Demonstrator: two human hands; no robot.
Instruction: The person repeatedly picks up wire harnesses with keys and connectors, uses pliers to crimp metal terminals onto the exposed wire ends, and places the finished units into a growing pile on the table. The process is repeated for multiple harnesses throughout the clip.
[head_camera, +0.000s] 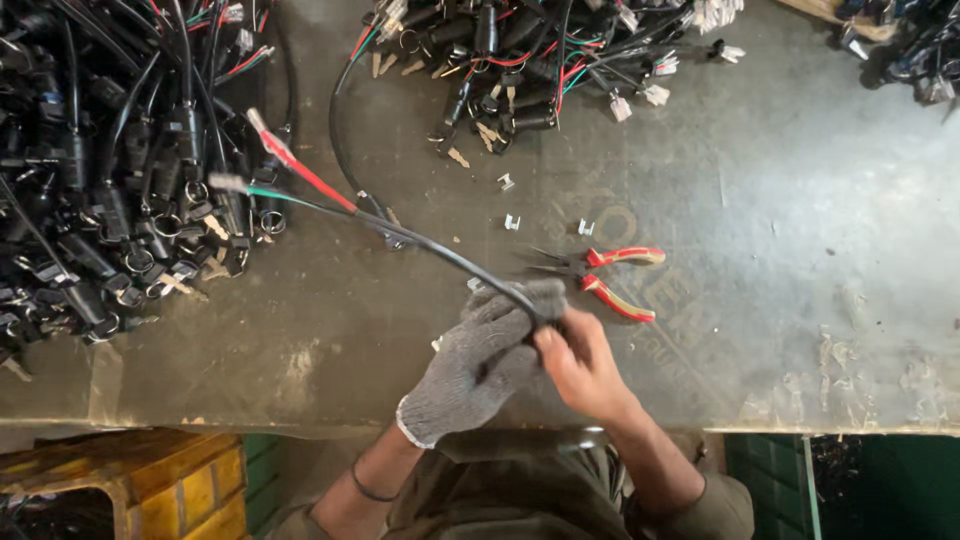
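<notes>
Scuffed grey metal made up the bench (760, 200), littered with small metal clips and flanked by two heaps of finished-looking black wired switch assemblies, one large pile (110, 170) at the far left and another pile (520, 70) at the top centre. Between them lay the black sheathed cable (440, 250) with red and green wires splaying from its far end. Its long axis ran diagonally, the near end gripped at the hands and the loose wire ends pointing up and to the left, lifted slightly off the surface. The left hand (475, 365), in a grey knitted glove, was closed around the cable's near end; the bare right hand (580, 365) was pinching the same end with its fingertips (what exactly it worked on there was hidden, possibly a small fitting). Red-and-yellow-handled needle-nose pliers (600, 275) lay untouched just beyond the hands. Judging by the piles, many pieces seemed done, while this one was only in hand.
</notes>
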